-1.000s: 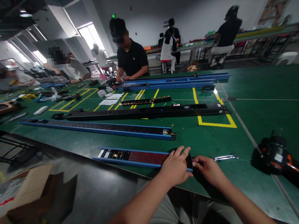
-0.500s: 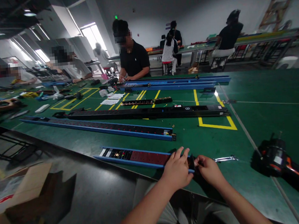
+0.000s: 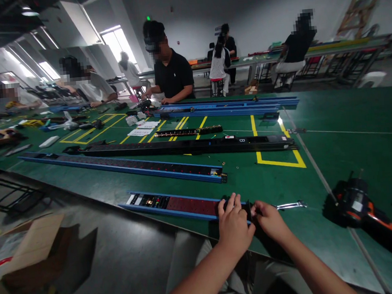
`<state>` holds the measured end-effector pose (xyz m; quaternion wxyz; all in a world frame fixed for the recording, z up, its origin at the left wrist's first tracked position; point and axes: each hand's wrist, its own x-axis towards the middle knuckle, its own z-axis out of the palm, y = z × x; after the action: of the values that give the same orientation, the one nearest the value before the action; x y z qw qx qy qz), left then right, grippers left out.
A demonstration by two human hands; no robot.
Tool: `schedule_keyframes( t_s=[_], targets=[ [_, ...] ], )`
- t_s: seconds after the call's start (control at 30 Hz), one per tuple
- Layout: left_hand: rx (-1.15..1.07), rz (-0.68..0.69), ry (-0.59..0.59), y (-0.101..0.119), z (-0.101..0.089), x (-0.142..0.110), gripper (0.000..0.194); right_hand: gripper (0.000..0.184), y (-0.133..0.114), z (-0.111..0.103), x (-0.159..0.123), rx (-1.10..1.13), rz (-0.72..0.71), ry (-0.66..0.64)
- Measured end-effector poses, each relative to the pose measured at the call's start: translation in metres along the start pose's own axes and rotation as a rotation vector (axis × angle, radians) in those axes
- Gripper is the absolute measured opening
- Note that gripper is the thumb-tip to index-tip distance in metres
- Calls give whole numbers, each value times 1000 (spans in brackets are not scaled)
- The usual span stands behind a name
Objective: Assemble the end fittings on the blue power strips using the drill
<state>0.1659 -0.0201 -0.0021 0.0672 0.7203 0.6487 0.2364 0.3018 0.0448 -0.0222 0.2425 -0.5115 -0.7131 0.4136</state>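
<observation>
A short blue-framed power strip (image 3: 190,207) with a dark red socket face lies along the near table edge. My left hand (image 3: 235,223) lies over its right end, fingers bent across the top and gripping the frame. At the black end plate (image 3: 249,212) my right hand (image 3: 271,220) is closed in a pinch. Whatever sits between those fingertips is too small and hidden to make out. Just beyond my right hand, a shiny wrench (image 3: 290,206) rests on the green table.
A black and orange power drill (image 3: 359,206) lies at the right. Beyond the strip are a longer blue strip (image 3: 129,166) and a long black strip (image 3: 182,147). A co-worker (image 3: 172,71) works across the table. An open cardboard box (image 3: 36,243) stands at lower left.
My left hand has shifted slightly and its fingers now bend more over the strip's end. The right hand stays pinched at the end plate. The view has moved a little.
</observation>
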Motion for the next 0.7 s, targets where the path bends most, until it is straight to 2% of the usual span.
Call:
schedule_keyframes(
  t_s=[0.2,0.4,0.7],
  targets=[
    [-27,-60,35,7,4,-4,12,10,4,-2,-1,57,-43,-59],
    [16,-82,87,11,14,-10,13,10,1,-1,-4,8,-17,-3],
    [7,-73,122,13,20,-13,16,10,1,-1,-4,36,-40,4]
  ],
)
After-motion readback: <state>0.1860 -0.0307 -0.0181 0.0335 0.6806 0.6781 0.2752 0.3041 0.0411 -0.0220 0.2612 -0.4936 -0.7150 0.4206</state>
